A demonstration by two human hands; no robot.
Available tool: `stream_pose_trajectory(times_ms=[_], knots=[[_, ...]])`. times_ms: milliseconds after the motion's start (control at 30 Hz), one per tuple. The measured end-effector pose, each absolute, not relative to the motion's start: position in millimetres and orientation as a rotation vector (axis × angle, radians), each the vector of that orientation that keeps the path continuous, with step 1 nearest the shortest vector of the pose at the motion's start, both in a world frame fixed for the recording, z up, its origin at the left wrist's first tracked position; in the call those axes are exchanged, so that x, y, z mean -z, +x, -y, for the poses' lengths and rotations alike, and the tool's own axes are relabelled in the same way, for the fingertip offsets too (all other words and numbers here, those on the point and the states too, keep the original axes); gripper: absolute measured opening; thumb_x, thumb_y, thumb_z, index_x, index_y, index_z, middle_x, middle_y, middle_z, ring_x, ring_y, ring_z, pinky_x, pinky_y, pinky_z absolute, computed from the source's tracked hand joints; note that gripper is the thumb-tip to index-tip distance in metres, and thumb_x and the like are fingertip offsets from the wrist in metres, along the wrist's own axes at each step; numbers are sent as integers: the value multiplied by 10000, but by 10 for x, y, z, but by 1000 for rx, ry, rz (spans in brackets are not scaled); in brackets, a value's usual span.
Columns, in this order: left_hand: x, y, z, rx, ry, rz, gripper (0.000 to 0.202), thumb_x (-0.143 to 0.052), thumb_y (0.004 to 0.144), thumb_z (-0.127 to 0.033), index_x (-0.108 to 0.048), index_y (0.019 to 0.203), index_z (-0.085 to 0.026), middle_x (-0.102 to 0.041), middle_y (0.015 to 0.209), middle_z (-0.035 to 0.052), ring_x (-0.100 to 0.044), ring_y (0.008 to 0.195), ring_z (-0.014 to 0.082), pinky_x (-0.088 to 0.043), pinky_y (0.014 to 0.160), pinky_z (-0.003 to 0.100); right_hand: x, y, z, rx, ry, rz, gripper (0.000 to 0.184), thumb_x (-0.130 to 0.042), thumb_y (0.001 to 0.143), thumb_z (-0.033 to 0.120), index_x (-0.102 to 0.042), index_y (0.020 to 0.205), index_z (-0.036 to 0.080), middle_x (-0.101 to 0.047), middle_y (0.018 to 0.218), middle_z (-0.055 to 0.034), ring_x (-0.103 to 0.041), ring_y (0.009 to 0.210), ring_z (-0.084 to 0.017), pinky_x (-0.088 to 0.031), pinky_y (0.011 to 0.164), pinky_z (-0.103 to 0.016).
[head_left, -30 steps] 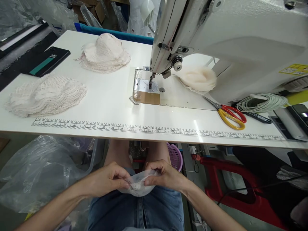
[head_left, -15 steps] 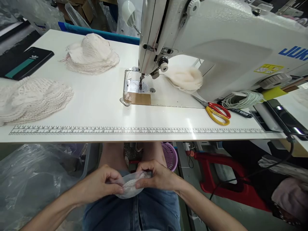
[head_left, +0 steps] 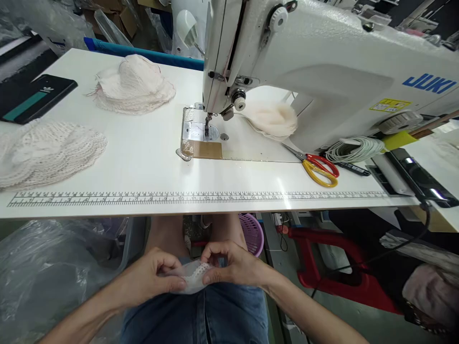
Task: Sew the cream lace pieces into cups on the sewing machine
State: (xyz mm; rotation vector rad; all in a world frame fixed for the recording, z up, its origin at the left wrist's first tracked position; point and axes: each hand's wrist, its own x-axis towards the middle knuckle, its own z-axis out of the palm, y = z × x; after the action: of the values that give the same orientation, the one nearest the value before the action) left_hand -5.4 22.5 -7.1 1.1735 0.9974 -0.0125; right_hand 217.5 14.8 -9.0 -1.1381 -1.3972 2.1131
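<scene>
Over my lap, below the table's front edge, a small white fabric piece (head_left: 193, 278) with a lace-like edge is stretched between both hands. My left hand (head_left: 158, 277) pinches its left end between thumb and fingers. The right end is pinched by my right hand (head_left: 227, 265), thumb toward me. On the table above stands a white sewing machine (head_left: 322, 62), its presser foot (head_left: 207, 125) over the metal plate. A stack of lace-patterned white pieces (head_left: 53, 153) lies at the left, and a stack of plain cream pieces (head_left: 134, 86) sits behind it.
Scissors (head_left: 319, 172) with red and yellow handles lie right of the machine bed, near coiled white cord (head_left: 355, 149). Cream cups (head_left: 272, 119) rest under the machine arm. A ruler strip (head_left: 201, 198) runs along the front edge. A purple basket (head_left: 253, 234) stands below.
The hands stay over the lap. The fabric piece is turned and gathered shorter between them, with more of its lace edge showing near the right thumb. The view has shifted slightly.
</scene>
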Motion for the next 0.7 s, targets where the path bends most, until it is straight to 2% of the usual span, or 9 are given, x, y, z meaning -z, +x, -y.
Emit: stream_pose_trajectory(times_ms=[167,333,433,567,700], knots=[[29,-59,-228,5,1217,-1013,210,-638,709,-323,-650,629,-130,-481,549,-41,-399,549,104,-281,530,201,62,2141,-147,-2110,-1124,1451,281,-747,673,374,-617,790,154,-486,673,38,-397,640,-97,-315,590,-217],[21,-82,-205,14,1263,-1027,190,-624,720,-302,-668,657,-129,-576,615,-13,-503,626,139,-341,575,202,74,2103,-130,-2065,-1149,1476,309,-740,668,415,-614,765,150,-452,670,37,-379,647,-104,-289,578,-222],[20,-99,-185,7,1282,-1054,195,-612,726,-300,-650,647,-126,-564,613,-17,-498,628,137,-336,573,199,86,2082,-118,-2037,-1148,1489,306,-735,673,415,-601,764,155,-449,680,40,-375,644,-101,-285,583,-223],[11,-119,-166,-7,1325,-1069,205,-593,736,-305,-631,632,-132,-527,592,-31,-476,604,126,-315,559,196,93,2059,-114,-2008,-1112,1504,236,-729,688,324,-576,765,161,-448,699,43,-375,655,-99,-293,606,-224],[-2,-136,-148,-29,1380,-1071,210,-573,757,-307,-644,648,-141,-551,604,-28,-509,626,139,-331,582,202,78,2050,-122,-2010,-1092,1517,210,-714,699,278,-567,796,164,-448,713,43,-382,671,-102,-303,626,-224]])
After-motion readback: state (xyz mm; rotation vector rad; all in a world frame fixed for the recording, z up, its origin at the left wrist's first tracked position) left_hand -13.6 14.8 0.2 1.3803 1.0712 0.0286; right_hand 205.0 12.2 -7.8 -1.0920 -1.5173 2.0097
